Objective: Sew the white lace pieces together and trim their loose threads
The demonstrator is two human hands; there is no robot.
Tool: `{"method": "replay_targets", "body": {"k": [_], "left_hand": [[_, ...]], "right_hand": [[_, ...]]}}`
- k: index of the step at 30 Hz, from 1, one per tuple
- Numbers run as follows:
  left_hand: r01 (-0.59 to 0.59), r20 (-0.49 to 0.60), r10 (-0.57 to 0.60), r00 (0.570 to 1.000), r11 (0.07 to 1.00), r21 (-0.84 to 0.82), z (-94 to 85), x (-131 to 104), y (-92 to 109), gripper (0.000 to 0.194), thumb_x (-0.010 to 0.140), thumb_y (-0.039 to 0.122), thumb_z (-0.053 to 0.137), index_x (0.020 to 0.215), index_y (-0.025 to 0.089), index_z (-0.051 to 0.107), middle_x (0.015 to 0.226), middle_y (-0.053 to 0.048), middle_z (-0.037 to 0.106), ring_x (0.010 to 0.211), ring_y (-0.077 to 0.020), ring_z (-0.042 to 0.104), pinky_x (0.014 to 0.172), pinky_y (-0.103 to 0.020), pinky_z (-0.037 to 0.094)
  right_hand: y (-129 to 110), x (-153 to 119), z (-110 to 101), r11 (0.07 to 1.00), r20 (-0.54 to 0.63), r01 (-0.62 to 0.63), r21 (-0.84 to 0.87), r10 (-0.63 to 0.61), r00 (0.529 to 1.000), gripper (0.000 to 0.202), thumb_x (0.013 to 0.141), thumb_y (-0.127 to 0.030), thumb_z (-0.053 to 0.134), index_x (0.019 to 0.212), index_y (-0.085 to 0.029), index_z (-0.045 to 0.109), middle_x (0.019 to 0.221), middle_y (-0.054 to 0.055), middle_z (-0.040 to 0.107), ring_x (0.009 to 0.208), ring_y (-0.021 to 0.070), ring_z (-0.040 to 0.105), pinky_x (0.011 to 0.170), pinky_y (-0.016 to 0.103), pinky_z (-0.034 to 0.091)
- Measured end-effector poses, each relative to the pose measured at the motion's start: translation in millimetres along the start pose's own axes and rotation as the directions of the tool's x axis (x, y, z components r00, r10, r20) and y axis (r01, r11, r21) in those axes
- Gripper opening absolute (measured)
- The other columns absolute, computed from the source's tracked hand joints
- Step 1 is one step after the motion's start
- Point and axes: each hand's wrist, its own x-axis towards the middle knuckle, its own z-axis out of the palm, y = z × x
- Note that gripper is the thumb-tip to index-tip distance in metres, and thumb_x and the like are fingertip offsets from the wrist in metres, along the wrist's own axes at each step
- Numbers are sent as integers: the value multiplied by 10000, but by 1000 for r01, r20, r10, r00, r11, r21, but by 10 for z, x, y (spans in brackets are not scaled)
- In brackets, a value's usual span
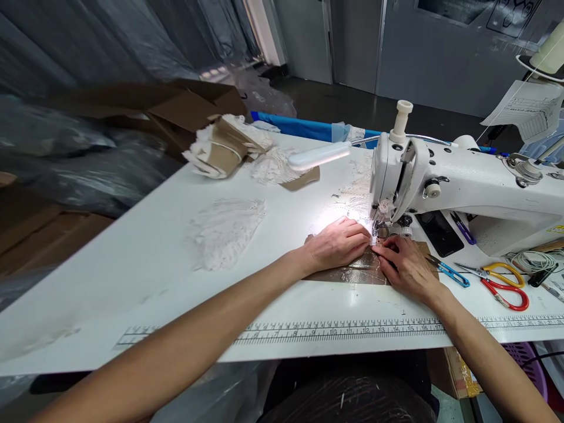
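Note:
At the white sewing machine point(467, 176), both hands are close to the needle area. My left hand point(339, 245) lies with fingers together, pressing the edge of a white lace piece point(328, 214) just left of the presser foot point(375, 229). My right hand point(405, 264) has its thumb and fingertips drawn together at the fabric edge just in front of the foot. Beneath the hands is a glossy brown sheet point(352, 274). The fingertips partly hide the fabric, and the lamp glare washes out its detail.
Blue thread snips point(453, 274) and scissors with red and yellow handles point(502, 281) lie right of my right hand. A black phone point(440, 233) sits under the machine arm. Another lace piece point(229, 232) and a bundle point(224, 147) rest left. A printed ruler point(317, 333) runs along the front.

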Motion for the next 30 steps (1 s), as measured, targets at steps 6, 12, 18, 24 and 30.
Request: {"method": "replay_targets", "body": {"k": [6,12,18,24,30], "left_hand": [[20,82,-19,996,1000,-1,-1,3,6,324,1034,262,384,900,185,669,909,-43,711,790,-159,622,770,-319,486],[2,90,3,996,998,-60,-60,2,11,321,1021,269,419,902,168,699,926,-60,716,797,-173,644,760,-322,503],[-20,61,26,998,994,-105,-79,5,14,280,982,235,445,929,155,708,936,-72,723,818,-188,668,770,-338,529],[-5,82,10,997,998,-59,-82,7,16,285,973,251,446,935,168,716,947,-74,728,814,-176,660,787,-330,537],[-49,41,53,998,994,-94,-89,-8,10,295,979,240,441,906,144,710,947,-83,730,813,-182,660,779,-329,542]], "right_hand": [[-8,-11,33,1000,-4,2,4,-2,1000,279,957,-243,537,1179,-234,707,1077,117,638,951,268,565,843,420,513],[68,106,-171,981,132,-83,174,60,989,289,927,-236,558,1157,-243,734,1060,101,675,951,244,616,859,392,517],[151,278,-246,845,223,-401,353,341,913,293,888,-195,508,1043,-195,757,867,43,747,762,200,667,710,301,524],[112,133,-31,912,3,-208,352,221,975,326,876,-181,479,1051,-186,754,989,82,738,906,224,681,842,352,531],[141,109,-71,952,3,-116,284,121,993,353,918,-185,478,1152,-234,738,1023,79,702,921,209,656,841,342,535]]}}
